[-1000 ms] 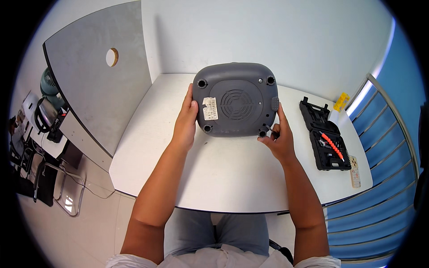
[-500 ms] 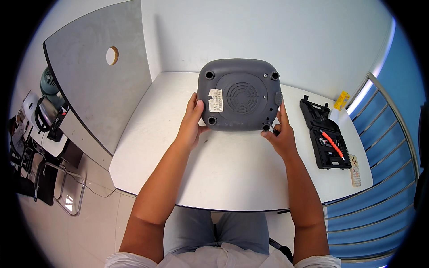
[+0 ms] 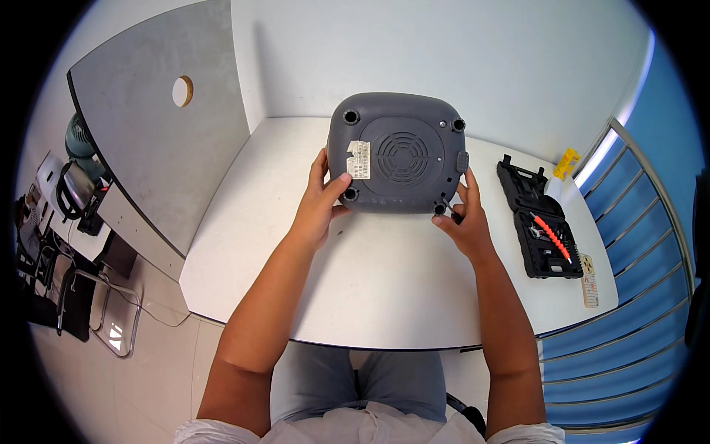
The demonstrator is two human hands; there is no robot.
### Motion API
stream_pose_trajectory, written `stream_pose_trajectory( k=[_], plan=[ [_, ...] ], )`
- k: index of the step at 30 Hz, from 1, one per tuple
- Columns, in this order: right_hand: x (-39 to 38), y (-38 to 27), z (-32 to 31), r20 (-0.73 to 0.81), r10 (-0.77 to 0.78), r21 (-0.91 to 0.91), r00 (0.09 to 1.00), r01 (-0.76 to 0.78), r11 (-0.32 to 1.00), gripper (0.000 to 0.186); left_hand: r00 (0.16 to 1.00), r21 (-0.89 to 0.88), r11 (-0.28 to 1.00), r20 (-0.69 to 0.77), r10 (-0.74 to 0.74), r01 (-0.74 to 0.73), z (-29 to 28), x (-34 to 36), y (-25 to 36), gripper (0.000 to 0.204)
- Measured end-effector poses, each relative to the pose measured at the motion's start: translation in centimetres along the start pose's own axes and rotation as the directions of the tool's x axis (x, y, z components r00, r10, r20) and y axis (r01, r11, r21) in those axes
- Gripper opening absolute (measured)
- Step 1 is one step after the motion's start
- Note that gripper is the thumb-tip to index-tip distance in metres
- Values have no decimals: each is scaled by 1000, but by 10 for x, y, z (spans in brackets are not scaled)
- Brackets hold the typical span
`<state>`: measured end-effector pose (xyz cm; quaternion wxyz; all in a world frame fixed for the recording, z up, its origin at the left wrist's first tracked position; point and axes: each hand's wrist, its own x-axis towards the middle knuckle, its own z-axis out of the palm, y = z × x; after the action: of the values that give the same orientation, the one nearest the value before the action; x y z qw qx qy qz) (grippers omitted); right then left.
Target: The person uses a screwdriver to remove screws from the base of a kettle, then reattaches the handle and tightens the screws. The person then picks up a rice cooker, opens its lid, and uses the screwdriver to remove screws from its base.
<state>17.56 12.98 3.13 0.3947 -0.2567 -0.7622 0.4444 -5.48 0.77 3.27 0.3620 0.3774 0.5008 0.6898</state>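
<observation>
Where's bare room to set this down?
Bare tabletop lies in front of the appliance, between the left forearm and right forearm; another patch separates the left forearm from the grey partition. Right side's crowded: toolbox, beige strip, yellow object.

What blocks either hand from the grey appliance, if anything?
Nothing visible: the left hand holds the grey appliance at its lower left, the right hand at its lower right, a small dark item by its fingers.

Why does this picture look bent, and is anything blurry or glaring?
In the head view, fisheye distortion bends the grey partition and corners go black; same view, a bright reflection glares off the floor, lower left; again head view, the dark grey appliance looks fairly sharp.
</observation>
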Motion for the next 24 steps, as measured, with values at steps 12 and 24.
stream_pose_trajectory(
  k=[12, 24],
  plan=[
    [1, 1, -14, 136, 62, 235, 989, -92, 968, 79, 998, -76, 997, -65, -4, -1, -1, 2, -5, 72],
    [1, 10, -2, 155, 12, 179, 988, -40, 983, 91, 976, 146, 966, 34, 213, -216, -24, 27, -37, 101]
  ],
)
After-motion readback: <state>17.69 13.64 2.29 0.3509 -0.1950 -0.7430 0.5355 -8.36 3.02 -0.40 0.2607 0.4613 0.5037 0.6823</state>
